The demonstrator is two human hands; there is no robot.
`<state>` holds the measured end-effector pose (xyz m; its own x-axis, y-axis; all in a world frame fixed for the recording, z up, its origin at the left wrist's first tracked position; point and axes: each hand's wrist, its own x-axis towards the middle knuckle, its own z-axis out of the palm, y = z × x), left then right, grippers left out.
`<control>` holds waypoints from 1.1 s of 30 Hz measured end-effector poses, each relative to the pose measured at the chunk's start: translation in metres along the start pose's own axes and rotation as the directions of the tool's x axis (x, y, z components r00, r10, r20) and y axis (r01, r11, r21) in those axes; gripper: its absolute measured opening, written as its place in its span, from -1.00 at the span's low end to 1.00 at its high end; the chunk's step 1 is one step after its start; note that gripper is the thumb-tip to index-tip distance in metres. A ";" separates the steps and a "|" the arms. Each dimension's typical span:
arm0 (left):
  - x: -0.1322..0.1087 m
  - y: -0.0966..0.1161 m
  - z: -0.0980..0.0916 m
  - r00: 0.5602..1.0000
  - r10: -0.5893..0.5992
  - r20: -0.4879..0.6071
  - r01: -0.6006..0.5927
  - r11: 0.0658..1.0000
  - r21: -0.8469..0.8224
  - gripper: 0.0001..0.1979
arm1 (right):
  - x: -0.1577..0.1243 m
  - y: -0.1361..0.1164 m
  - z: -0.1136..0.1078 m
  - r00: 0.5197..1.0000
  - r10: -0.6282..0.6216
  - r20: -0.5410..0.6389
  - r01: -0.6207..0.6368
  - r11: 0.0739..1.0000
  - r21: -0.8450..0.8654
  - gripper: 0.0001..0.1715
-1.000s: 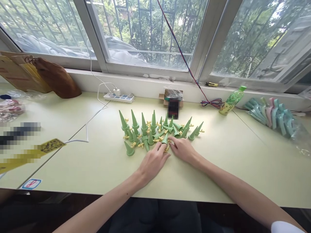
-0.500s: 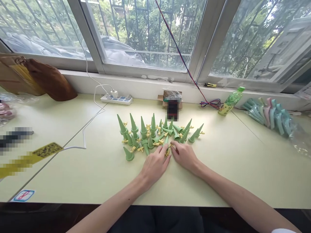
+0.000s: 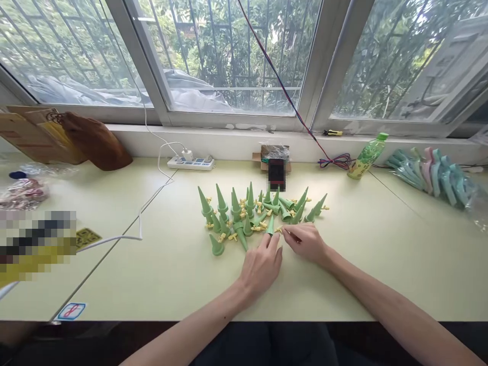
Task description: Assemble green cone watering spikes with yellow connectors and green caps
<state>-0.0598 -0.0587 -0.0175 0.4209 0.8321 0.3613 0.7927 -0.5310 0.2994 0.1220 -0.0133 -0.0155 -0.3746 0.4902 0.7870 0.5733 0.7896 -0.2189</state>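
My left hand (image 3: 262,265) lies low over the table, its fingertips closed on the base of a green cone-shaped spike (image 3: 271,224). Just to the right, my right hand (image 3: 308,241) pinches a small yellow valve (image 3: 279,230) between thumb and fingertips. A short gap separates the two hands. Beyond them spreads a group of several green spikes (image 3: 205,201), some upright and some on their sides, with small yellow valves (image 3: 233,237) among them. One short green spike (image 3: 216,246) stands apart at the front left. What lies under my left palm is hidden.
Behind the spikes are a dark blurred object (image 3: 276,174) and a small cardboard box (image 3: 259,160). A power strip (image 3: 190,162) sits back left, its white cable (image 3: 141,218) crossing the table. A drink bottle (image 3: 366,156) and bagged pastel items (image 3: 430,173) stand back right.
The view has shifted, so the table things appear further right. My hands have drawn slightly apart, and the yellow pieces earlier by my left fingers no longer show there.
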 end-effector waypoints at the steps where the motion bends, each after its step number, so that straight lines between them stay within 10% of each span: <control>1: 0.000 0.001 0.001 1.000 0.003 -0.003 -0.003 1.000 0.002 -0.73 | 0.001 0.001 -0.002 0.998 -0.019 -0.057 0.020 1.000 0.003 -0.80; 8: -0.001 0.005 0.001 0.998 0.058 0.000 -0.058 0.998 -0.010 -0.82 | 0.009 0.022 -0.026 0.888 0.189 -0.419 -0.268 0.954 -0.138 -0.86; 17: 0.004 0.003 0.002 0.998 -0.013 -0.066 0.008 0.997 -0.074 -0.83 | 0.002 0.027 -0.022 0.903 0.415 -0.114 -0.409 0.910 0.069 -0.64; 33: 0.004 0.005 -0.003 1.000 0.003 -0.006 -0.004 0.993 -0.121 -0.83 | 0.003 0.014 -0.020 0.982 0.187 0.009 -0.187 0.982 0.017 -0.78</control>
<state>-0.0556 -0.0582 -0.0120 0.4209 0.8295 0.3672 0.7317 -0.5497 0.4030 0.1436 -0.0084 -0.0049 -0.2674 0.6320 0.7274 0.6209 0.6903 -0.3715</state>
